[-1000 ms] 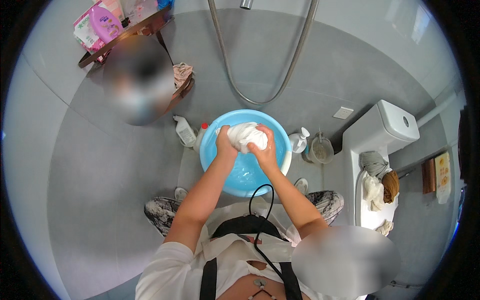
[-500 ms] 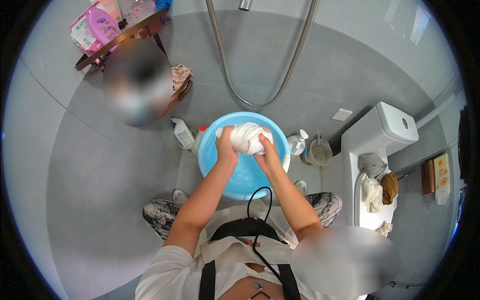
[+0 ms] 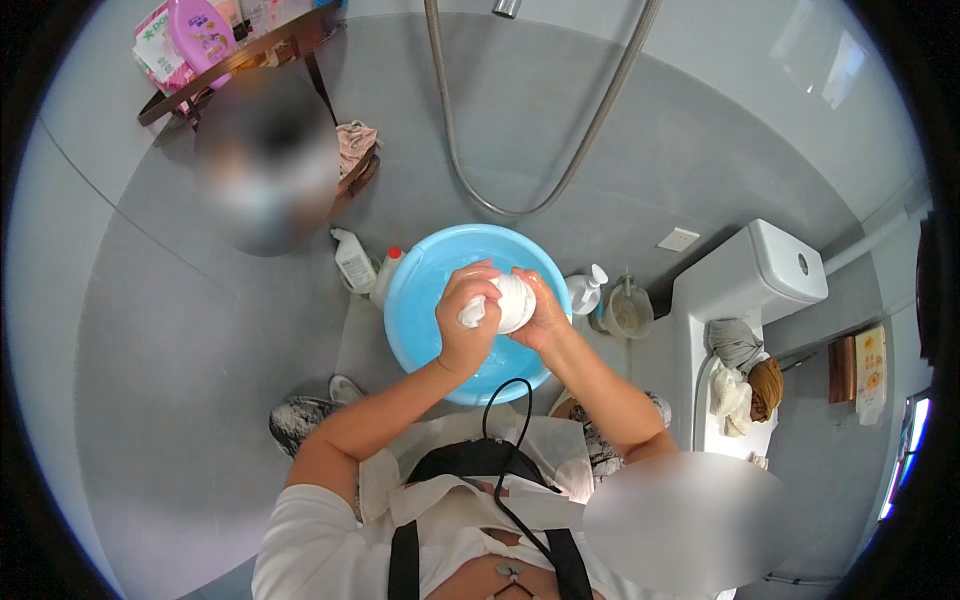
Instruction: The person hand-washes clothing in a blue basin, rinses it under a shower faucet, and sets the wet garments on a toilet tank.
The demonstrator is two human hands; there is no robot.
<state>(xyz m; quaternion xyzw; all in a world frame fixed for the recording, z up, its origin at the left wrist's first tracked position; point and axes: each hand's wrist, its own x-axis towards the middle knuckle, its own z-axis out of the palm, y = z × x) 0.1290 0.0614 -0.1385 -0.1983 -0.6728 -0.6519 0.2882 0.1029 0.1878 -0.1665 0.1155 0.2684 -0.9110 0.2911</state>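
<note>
Over a light blue plastic basin (image 3: 412, 318), I hold a bunched, twisted white cloth (image 3: 516, 303) in both hands. My left hand (image 3: 466, 320) is closed round its left end, and a small tail of fabric sticks out by the thumb. From the other side, my right hand (image 3: 541, 312) wraps the right end, its fingers partly behind the cloth. The bundle is compact and held above the basin. Inside the basin, the bottom looks pale blue and wet; how much water stands there I cannot tell.
Left of the basin stand a white bottle (image 3: 353, 262) and a red-capped bottle (image 3: 387, 276). A white pump bottle (image 3: 587, 290) and a clear tub (image 3: 629, 311) are on its right. Bundled clothes (image 3: 737, 345) lie on the white toilet (image 3: 703, 287). A shower hose (image 3: 447, 130) hangs beyond the basin.
The white cloth has become a tighter, shorter bundle and sits slightly nearer me. My left hand has turned and closed round its end; both hands are closer together.
</note>
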